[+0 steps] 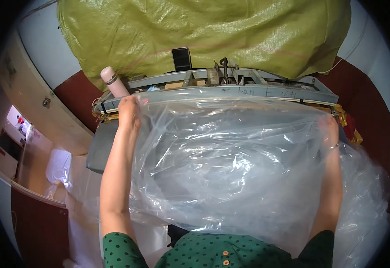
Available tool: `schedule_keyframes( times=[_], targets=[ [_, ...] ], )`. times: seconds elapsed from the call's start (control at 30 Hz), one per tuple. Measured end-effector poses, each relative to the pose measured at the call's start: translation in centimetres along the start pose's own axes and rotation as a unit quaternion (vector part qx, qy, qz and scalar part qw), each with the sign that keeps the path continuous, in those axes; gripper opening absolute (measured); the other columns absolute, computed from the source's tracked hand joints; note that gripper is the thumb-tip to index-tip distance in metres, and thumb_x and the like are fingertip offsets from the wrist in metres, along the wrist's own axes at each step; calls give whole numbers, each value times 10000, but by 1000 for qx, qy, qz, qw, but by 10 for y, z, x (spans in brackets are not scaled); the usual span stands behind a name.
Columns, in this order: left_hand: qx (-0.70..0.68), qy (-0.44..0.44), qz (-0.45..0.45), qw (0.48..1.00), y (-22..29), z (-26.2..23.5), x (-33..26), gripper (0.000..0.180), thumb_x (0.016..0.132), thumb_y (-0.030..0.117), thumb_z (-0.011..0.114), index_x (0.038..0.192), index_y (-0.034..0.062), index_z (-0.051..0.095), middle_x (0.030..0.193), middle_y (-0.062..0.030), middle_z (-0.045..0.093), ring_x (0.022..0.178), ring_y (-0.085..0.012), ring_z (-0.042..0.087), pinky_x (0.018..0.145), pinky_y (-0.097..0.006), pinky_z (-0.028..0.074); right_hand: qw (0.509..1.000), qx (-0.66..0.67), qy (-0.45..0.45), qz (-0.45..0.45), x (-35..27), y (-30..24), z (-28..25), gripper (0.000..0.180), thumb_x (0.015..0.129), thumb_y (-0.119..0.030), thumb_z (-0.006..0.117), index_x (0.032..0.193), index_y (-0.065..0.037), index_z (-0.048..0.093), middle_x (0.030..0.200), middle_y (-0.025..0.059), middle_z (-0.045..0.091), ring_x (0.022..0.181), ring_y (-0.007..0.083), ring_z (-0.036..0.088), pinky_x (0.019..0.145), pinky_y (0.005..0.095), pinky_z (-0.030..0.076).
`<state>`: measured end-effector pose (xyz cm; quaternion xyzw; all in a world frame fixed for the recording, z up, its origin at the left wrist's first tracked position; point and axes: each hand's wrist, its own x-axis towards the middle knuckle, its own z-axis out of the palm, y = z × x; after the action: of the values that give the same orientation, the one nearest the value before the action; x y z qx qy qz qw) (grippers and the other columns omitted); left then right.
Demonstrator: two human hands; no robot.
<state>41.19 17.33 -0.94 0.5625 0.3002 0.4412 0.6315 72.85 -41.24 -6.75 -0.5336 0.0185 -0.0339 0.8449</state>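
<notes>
Holding clear plastic film (230, 172) over the grey desk (100, 149), along a metal frame (288, 93), I have its far edge at both sides — left grip (129, 111) closed on it near a pink bottle (115, 84), right grip (330, 127) closed on it opposite.

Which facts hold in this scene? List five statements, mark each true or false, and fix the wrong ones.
1. The left hand and right hand hold clear, crinkled plastic film. True.
2. The film is folded into a small square. False: it spreads between both hands.
3. A pale pink cylindrical bottle is left of the black rectangular phone. True.
4. The phone lies on the film. False: it is at the grey metal frame's far side.
5. The green fabric sleeves have dark dots. True.
</notes>
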Motion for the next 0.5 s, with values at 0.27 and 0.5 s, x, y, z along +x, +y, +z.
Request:
schedule_keyframes(
  times=[0.27, 0.5],
  targets=[
    [551, 39, 353, 755, -47, -54, -40, 106, 875, 137, 461, 906, 38, 440, 784, -221, 578, 730, -414, 558, 599, -467, 440, 724, -591, -13, -356, -24, 39, 36, 181, 907, -249, 459, 887, -77, 511, 733, 190, 575, 686, 400, 536, 598, 425, 430],
    [337, 122, 242, 902, -94, -73, 13, 133, 867, 130, 458, 823, 5, 450, 716, -202, 548, 661, -383, 524, 623, -420, 414, 789, -504, -27, -351, -8, 59, 39, 192, 891, -236, 502, 854, -48, 519, 680, 156, 555, 617, 310, 533, 593, 360, 429]
  ],
)
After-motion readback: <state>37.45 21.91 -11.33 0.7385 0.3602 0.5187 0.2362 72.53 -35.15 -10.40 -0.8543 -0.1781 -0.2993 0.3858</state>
